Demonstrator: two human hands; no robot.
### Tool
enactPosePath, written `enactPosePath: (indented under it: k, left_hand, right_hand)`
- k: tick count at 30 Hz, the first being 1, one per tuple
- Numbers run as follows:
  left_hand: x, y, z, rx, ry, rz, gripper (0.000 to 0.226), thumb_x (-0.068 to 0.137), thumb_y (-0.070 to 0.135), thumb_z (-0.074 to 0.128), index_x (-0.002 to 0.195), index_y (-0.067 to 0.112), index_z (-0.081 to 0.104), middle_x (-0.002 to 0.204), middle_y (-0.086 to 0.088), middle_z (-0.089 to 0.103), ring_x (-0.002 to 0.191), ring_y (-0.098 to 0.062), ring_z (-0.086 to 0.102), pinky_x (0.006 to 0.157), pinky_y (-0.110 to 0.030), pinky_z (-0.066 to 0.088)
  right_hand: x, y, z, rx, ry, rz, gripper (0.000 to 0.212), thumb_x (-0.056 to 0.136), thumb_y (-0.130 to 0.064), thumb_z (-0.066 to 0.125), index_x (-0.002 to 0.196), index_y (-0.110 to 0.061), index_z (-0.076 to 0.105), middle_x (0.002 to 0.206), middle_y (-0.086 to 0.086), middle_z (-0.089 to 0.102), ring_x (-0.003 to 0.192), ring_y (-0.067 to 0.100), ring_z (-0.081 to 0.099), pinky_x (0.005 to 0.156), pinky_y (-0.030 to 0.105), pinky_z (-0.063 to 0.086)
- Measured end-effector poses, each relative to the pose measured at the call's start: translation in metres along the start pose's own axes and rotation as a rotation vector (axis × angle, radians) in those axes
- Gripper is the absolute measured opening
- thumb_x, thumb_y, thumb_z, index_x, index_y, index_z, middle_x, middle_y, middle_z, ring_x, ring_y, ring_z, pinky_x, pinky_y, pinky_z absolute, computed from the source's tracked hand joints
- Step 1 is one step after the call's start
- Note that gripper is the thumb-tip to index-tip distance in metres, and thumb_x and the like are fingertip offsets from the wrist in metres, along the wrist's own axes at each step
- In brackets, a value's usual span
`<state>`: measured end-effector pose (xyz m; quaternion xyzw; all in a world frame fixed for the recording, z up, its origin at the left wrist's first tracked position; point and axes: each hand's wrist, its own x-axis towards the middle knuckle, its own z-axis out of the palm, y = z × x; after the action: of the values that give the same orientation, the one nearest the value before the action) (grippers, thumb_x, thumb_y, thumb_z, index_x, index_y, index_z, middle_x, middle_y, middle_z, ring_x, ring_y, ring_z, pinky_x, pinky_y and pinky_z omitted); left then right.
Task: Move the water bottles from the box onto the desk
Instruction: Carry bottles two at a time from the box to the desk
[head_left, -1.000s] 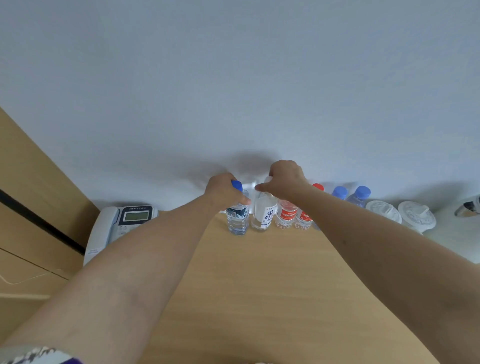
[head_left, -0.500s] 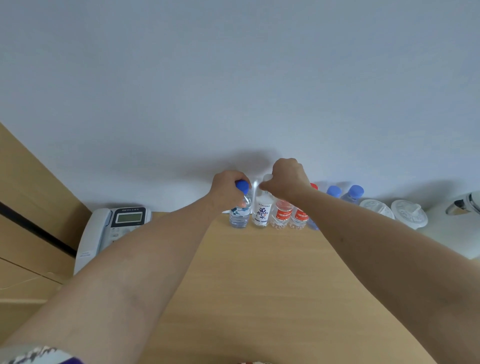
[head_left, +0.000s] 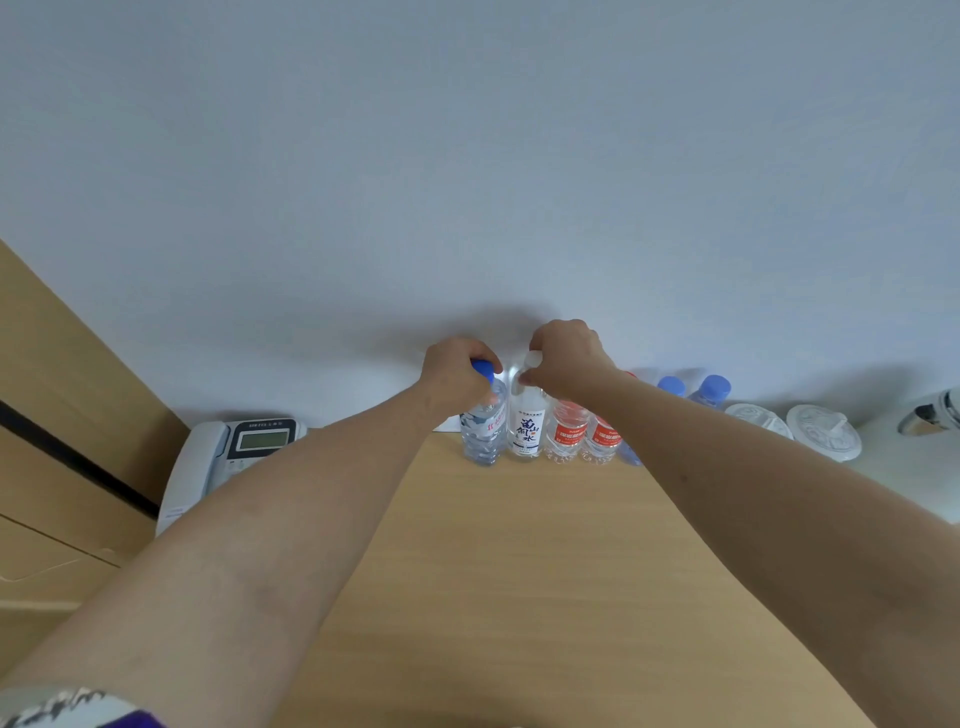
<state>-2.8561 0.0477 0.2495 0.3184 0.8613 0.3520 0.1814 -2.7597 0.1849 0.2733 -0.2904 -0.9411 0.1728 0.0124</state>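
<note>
Both hands grip bottle tops at the far edge of the desk. Head view, the only one:

Left hand (head_left: 453, 375): fingers curled round the neck and blue cap of a clear plastic water bottle with a pale blue-and-red label (head_left: 484, 431). Bottle upright, base apparently on the light wooden desk (head_left: 498, 571), at the left end of the row.

Right hand (head_left: 566, 356): fingers pinch the white cap of a clear plastic bottle with a white label and dark blue characters (head_left: 527, 428). Upright, just beside the first; the two look to be touching.

Judgement: top grips suit lowering each bottle into a narrow slot without knocking its neighbour. Both appear set down but not yet let go.

Row runs rightward along the pale wall (head_left: 467, 156): two clear bottles with red labels (head_left: 569, 434), then two blue-capped bottles (head_left: 714, 387) partly hidden behind the right forearm. Packing them against the wall probably leaves the near desk free and gives the bottles a backstop.

Box: not in view, so the count of bottles left cannot be told.

Other items: grey-white desk telephone with a small display (head_left: 236, 452) to the left; two white round lidded containers (head_left: 823, 431) to the right; a metal object at the right edge, too cropped to identify

Risk: a release with sideways drag could tip the row
</note>
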Motion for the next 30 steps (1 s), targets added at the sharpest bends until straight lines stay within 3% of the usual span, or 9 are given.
enactPosePath:
  k: [7, 11, 15, 18, 22, 30]
  left_hand:
    - [0.003, 0.002, 0.002, 0.068, 0.066, 0.063, 0.044, 0.071, -0.014, 0.063, 0.097, 0.017, 0.079, 0.096, 0.005, 0.069, 0.091, -0.014, 0.058, 0.082, -0.022, 0.048]
    - [0.002, 0.004, 0.013, 0.087, 0.102, 0.131, 0.043, 0.072, -0.015, 0.058, 0.094, 0.016, 0.08, 0.097, 0.001, 0.073, 0.088, -0.013, 0.057, 0.077, -0.017, 0.04]
    - [0.005, 0.001, 0.014, 0.078, 0.146, 0.171, 0.039, 0.072, -0.015, 0.059, 0.091, 0.012, 0.079, 0.096, -0.004, 0.075, 0.088, -0.019, 0.061, 0.077, -0.021, 0.043]
    - [0.007, 0.0, 0.011, 0.104, 0.159, 0.207, 0.037, 0.073, -0.015, 0.059, 0.091, 0.011, 0.079, 0.094, -0.006, 0.075, 0.087, -0.02, 0.062, 0.076, -0.022, 0.042]
    - [0.007, -0.002, 0.009, 0.118, 0.143, 0.228, 0.042, 0.072, -0.018, 0.059, 0.097, 0.009, 0.079, 0.1, -0.008, 0.075, 0.088, -0.019, 0.059, 0.078, -0.024, 0.042]
    - [-0.002, 0.004, 0.011, 0.238, 0.067, 0.295, 0.051, 0.076, -0.016, 0.056, 0.12, 0.005, 0.07, 0.119, -0.013, 0.069, 0.109, -0.032, 0.062, 0.09, -0.034, 0.049]
  right_hand:
    - [-0.003, 0.002, 0.002, 0.027, 0.027, 0.0, 0.049, 0.083, -0.035, 0.08, 0.124, -0.014, 0.066, 0.117, 0.008, 0.067, 0.109, 0.027, 0.06, 0.076, 0.028, 0.04]
    - [-0.004, 0.003, 0.0, 0.041, 0.034, 0.004, 0.05, 0.084, -0.035, 0.08, 0.126, -0.012, 0.066, 0.12, 0.008, 0.067, 0.112, 0.027, 0.059, 0.079, 0.028, 0.041]
    - [-0.006, 0.003, 0.0, 0.067, 0.043, 0.012, 0.05, 0.086, -0.033, 0.08, 0.129, -0.012, 0.066, 0.122, 0.01, 0.066, 0.115, 0.027, 0.059, 0.088, 0.032, 0.047]
    - [-0.008, 0.002, 0.003, 0.087, 0.057, 0.0, 0.045, 0.086, -0.031, 0.079, 0.126, -0.012, 0.068, 0.118, 0.011, 0.068, 0.11, 0.029, 0.06, 0.087, 0.033, 0.048]
    - [-0.008, 0.001, 0.003, 0.093, 0.06, -0.007, 0.046, 0.086, -0.03, 0.08, 0.126, -0.012, 0.068, 0.117, 0.011, 0.068, 0.111, 0.029, 0.06, 0.087, 0.034, 0.047]
    - [-0.015, 0.005, 0.005, 0.125, 0.059, 0.025, 0.057, 0.086, -0.034, 0.078, 0.136, -0.015, 0.058, 0.127, 0.01, 0.064, 0.116, 0.029, 0.058, 0.085, 0.031, 0.043]
